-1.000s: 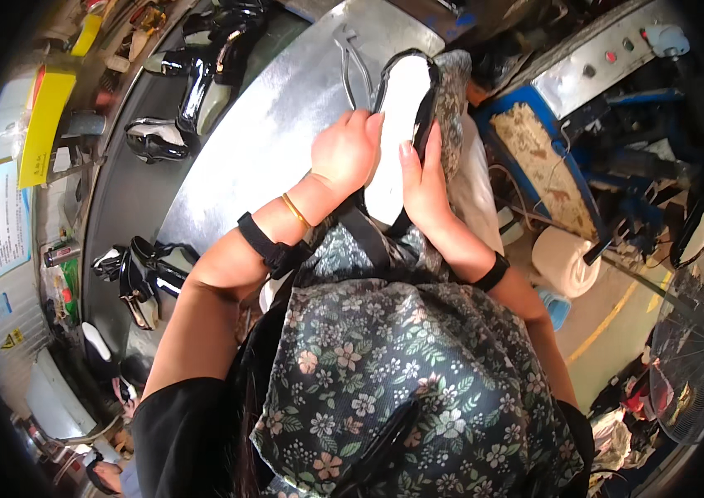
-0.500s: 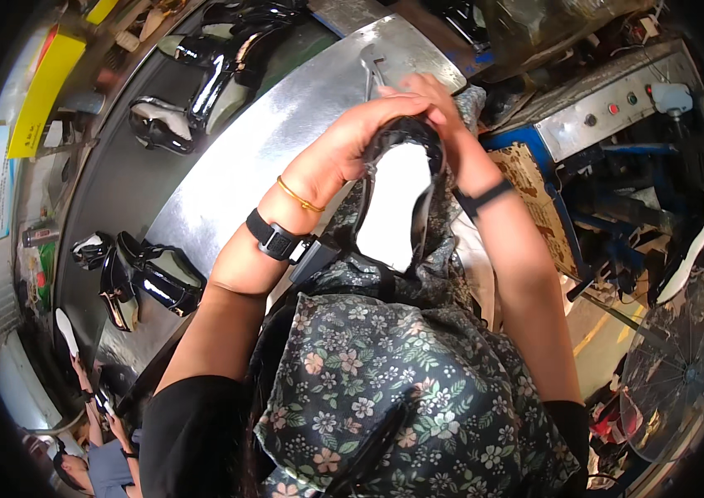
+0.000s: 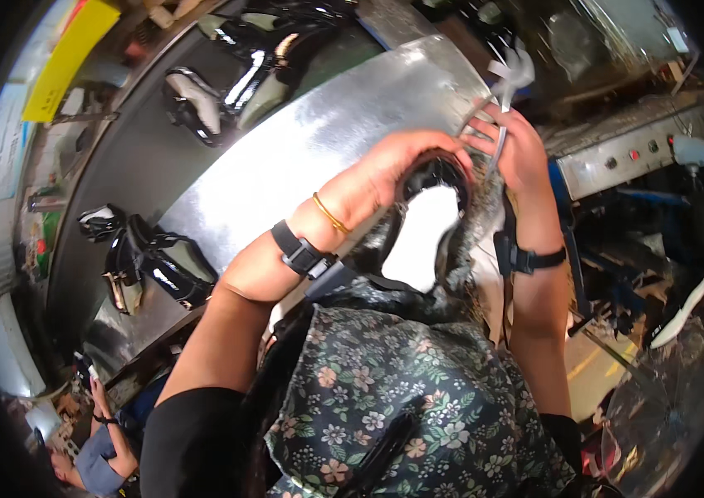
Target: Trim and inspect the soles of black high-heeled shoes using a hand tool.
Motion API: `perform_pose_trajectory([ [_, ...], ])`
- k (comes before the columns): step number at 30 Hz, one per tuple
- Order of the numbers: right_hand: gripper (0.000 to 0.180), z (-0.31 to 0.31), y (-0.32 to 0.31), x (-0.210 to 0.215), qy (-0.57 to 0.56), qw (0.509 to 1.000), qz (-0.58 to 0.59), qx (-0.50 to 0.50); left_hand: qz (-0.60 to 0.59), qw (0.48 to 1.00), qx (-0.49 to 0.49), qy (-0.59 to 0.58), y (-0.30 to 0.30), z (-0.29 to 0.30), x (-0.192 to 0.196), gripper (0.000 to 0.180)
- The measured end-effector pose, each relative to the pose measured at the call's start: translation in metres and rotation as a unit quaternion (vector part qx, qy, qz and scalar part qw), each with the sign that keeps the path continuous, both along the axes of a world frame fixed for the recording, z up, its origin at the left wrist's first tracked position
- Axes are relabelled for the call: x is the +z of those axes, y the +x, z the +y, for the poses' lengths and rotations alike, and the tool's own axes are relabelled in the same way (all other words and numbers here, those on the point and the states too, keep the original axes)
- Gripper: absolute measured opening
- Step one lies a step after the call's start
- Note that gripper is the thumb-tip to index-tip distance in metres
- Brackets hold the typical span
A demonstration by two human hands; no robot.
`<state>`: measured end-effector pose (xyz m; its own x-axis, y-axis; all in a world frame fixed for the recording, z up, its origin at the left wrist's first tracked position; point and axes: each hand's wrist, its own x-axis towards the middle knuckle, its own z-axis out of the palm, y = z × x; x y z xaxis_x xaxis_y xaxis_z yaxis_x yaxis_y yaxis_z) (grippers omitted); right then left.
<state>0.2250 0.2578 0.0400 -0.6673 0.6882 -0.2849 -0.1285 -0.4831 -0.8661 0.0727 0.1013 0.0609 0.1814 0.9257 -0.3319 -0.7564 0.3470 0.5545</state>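
Head view is looking down over your floral-print apron (image 3: 401, 407) at both of your hands raised above the shiny metal worktop (image 3: 285, 166). Your left hand (image 3: 393, 166) is curling closed over the top rim of a glossy black shoe upper (image 3: 431, 228), fingers wrapped over its edge, apparently to keep the opening steady and turned up toward you; the white lining (image 3: 422, 232) is showing inside. Just beside it, your right hand (image 3: 518, 153) is closing around thin pale strips (image 3: 511, 70) that are sticking up past your fingers, seemingly held ready at the upper's rim; what exactly they are, you cannot tell from here. The shoe upper is sitting between your hands, lifted off the worktop and close to your chest.

Farther out from the upper, to your left, glossy black shoe pieces (image 3: 148, 266) are lying on the worktop's near edge, and more black shoes (image 3: 202, 95) are resting beyond it. To the far right, a grey machine panel (image 3: 634, 153) with small buttons is standing. Another person (image 3: 99, 452) is crouching low at the lower left.
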Motion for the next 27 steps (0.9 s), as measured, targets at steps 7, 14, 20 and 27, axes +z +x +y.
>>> perform_pose_trajectory([
  [7,0.028,-0.097,0.101,0.068,-0.017,0.971,0.08,-0.226,-0.02,0.998,-0.026,-0.063,0.007,0.027,-0.02,0.026],
  [14,0.018,-0.182,0.139,0.061,-0.082,0.989,-0.062,-0.102,-0.005,0.997,-0.043,-0.064,0.013,0.04,-0.043,0.028],
  [20,0.032,-0.156,0.126,0.078,-0.056,0.993,-0.02,0.105,0.021,0.994,-0.053,-0.094,0.019,0.044,-0.035,0.027],
  [27,0.055,-0.129,0.121,0.075,-0.161,0.979,-0.025,0.125,0.032,0.993,-0.022,-0.107,0.027,0.041,-0.031,0.027],
])
